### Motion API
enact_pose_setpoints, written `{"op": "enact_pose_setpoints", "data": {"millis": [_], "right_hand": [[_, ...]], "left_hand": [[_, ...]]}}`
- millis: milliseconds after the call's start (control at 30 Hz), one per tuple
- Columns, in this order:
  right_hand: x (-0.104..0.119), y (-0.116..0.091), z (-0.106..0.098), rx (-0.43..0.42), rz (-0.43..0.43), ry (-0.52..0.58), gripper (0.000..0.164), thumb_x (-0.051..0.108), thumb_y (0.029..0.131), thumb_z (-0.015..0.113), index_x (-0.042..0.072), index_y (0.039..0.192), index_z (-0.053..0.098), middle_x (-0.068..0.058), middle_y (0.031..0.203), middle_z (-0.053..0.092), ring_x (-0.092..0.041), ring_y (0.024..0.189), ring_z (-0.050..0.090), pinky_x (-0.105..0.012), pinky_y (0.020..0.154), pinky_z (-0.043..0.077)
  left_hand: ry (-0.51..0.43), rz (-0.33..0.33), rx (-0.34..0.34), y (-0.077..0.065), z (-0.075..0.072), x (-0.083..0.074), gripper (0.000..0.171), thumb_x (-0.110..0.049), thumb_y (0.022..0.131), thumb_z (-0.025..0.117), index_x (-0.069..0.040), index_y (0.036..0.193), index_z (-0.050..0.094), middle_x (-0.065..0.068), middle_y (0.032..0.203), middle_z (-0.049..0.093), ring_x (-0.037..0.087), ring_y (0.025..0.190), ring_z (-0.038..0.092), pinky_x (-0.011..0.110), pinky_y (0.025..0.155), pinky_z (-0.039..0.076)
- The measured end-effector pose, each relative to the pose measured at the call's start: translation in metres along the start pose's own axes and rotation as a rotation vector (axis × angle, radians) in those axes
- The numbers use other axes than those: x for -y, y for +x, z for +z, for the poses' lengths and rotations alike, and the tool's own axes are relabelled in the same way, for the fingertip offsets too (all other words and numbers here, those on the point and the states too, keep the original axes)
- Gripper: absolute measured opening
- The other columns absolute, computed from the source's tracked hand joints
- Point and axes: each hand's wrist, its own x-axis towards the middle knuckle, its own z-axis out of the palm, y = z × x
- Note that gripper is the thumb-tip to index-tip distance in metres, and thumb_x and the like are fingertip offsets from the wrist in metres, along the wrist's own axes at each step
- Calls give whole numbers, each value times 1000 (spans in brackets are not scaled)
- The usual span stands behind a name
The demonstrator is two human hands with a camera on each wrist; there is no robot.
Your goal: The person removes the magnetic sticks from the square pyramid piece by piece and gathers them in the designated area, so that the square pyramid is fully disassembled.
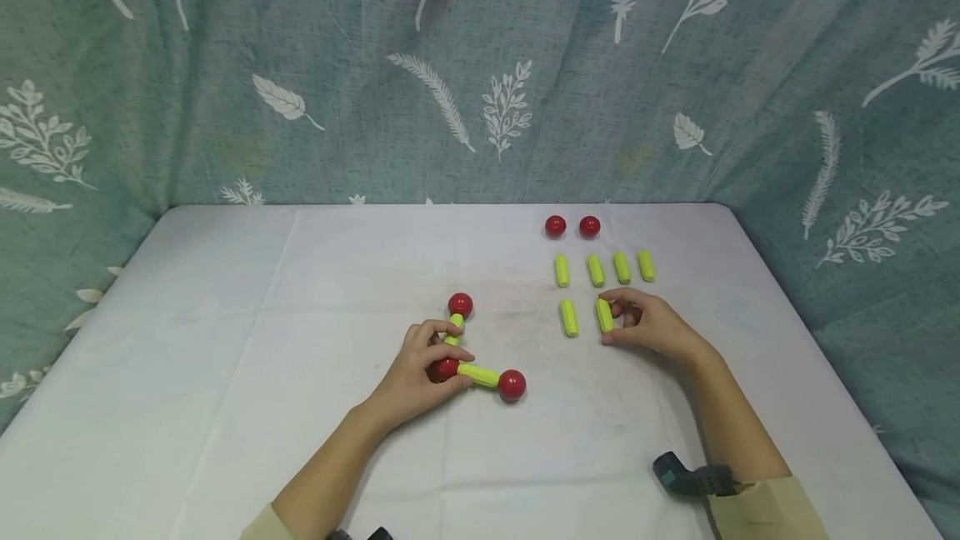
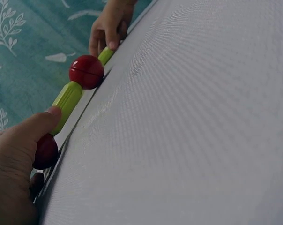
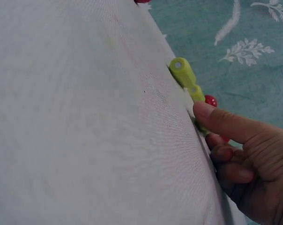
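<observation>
Red balls and yellow-green rods are joined in a bent chain on the table. In the head view its far ball (image 1: 461,304), near-right ball (image 1: 512,385) and linking rod (image 1: 478,374) show. My left hand (image 1: 420,369) holds the chain around its corner ball (image 1: 446,368), which the fingers partly cover. The left wrist view shows my left thumb (image 2: 48,121) on a rod (image 2: 68,101) between two balls. Over to the right, my right hand (image 1: 651,325) pinches a loose yellow-green rod (image 1: 604,317) between thumb and fingers; in the right wrist view the hand mostly hides it.
Another loose rod (image 1: 569,318) lies just left of the right hand. Behind are several more rods (image 1: 596,271) in a row, and two red balls (image 1: 555,227) near the table's far edge. A leaf-patterned curtain (image 1: 337,107) hangs behind the white-covered table (image 1: 247,315).
</observation>
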Motion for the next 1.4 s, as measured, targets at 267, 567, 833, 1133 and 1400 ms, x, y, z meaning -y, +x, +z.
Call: {"op": "enact_pose_setpoints", "data": {"millis": [267, 567, 833, 1133, 1400], "right_hand": [[1, -6, -3, 7, -40, 69, 68, 16, 72, 83, 5, 132, 53, -11, 96, 53, -14, 69, 46, -21, 57, 40], [27, -13, 2, 7, -181, 164, 58, 11, 76, 78, 0, 128, 55, -16, 95, 55, -14, 67, 48, -21, 54, 39], [59, -16, 33, 74, -310, 144, 52, 13, 77, 79, 4, 124, 59, -13, 95, 57, -14, 71, 50, -20, 58, 43], [81, -12, 73, 169, -380, 149, 57, 18, 78, 78, 5, 129, 55, -14, 116, 58, -13, 68, 55, -22, 62, 49], [83, -7, 105, 174, -345, 63, 48, 26, 81, 76, 9, 123, 59, -1, 106, 61, -8, 70, 52, -21, 62, 48]], "left_hand": [[2, 9, -26, 0, 0, 0, 22, -19, 74, 81, -20, 94, 72, 2, 122, 49, 15, 104, 37, 29, 81, 41], [37, 13, -72, 2, 0, 4, 25, -13, 77, 78, -14, 102, 72, 0, 117, 52, 17, 107, 40, 30, 82, 43], [58, 11, -85, 1, 0, 3, 21, -12, 78, 76, -15, 98, 72, -1, 112, 53, 19, 107, 41, 32, 83, 45], [60, -17, -97, 0, 0, 2, 21, -13, 76, 79, -13, 96, 72, -2, 108, 52, 16, 106, 41, 30, 83, 45], [44, 75, -112, 1, -1, 4, 21, -13, 76, 79, -11, 95, 71, -2, 107, 52, 16, 102, 40, 27, 81, 41]]}}
